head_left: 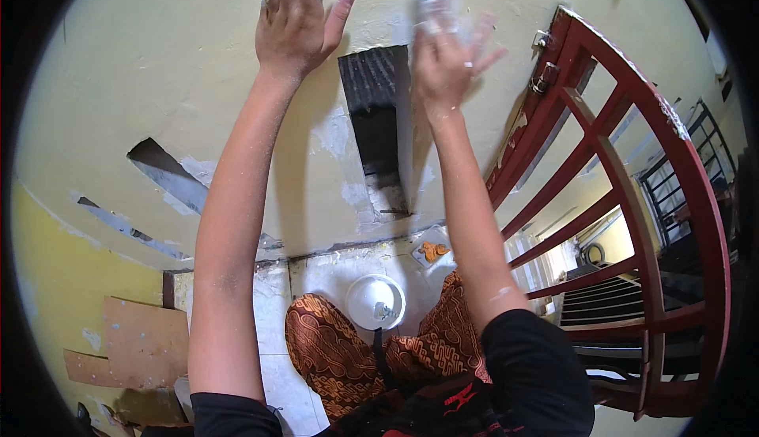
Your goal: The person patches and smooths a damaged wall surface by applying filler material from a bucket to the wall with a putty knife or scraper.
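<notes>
My left hand (296,26) is raised against the cream wall (209,65), its fingers apart and slightly bent, with pale residue on them. My right hand (451,62), blurred, grips a flat blue-grey scraper (432,1) at the wall, just above and right of a narrow vertical opening (371,117). A dark corrugated surface shows inside the opening, and patches of white filler surround it. Below, between my knees in brown patterned trousers, stands a white bucket (360,299) with some pale material in it.
A red wooden window frame (656,121) with bars juts out at the right. A clear container with orange items (433,252) sits on the white tiled floor (269,330) by the wall's foot. Wooden boards (142,338) lean at the lower left. More narrow openings (166,172) cut the wall at left.
</notes>
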Motion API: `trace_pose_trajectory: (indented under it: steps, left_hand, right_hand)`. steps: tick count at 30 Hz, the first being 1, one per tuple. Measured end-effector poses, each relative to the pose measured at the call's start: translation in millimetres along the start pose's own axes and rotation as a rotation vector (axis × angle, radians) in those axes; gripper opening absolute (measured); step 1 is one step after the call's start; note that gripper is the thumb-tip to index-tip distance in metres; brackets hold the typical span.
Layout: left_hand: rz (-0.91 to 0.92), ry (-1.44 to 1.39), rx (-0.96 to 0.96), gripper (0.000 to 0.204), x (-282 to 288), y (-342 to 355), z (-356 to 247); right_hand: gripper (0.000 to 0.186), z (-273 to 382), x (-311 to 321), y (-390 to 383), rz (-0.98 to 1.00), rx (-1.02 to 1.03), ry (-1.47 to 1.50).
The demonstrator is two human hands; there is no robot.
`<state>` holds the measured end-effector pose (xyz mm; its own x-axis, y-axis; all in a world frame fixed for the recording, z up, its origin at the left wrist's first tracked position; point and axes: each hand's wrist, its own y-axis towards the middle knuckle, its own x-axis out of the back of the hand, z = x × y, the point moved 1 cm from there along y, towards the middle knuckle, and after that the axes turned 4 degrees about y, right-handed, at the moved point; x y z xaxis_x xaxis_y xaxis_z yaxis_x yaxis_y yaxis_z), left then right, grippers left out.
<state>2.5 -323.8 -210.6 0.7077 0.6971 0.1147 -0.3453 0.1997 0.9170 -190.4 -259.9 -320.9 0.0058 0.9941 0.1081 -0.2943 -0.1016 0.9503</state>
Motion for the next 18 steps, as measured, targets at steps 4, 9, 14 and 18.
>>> trace_pose_trajectory:
  steps: [4,9,14,18]
  left_hand:
    - [0.010,0.028,0.001,0.045,-2.8,2.9,-1.3]
    - [-0.009,-0.007,-0.001,0.046,-9.6,3.0,-5.3]
    - [-0.021,-0.006,-0.027,0.050,-6.3,-2.5,6.6]
    - [-0.015,-0.018,0.004,0.050,-12.4,-0.7,1.0]
  right_hand:
    - [0.030,43.2,-6.7,-40.1,0.281,0.305,0.284]
    - [0.030,3.8,0.4,6.5,-0.213,-0.221,0.190]
    - [0.032,19.9,-0.6,-35.2,0.243,0.293,0.219]
    - [0.037,13.8,9.4,-11.4,-0.060,-0.145,0.144]
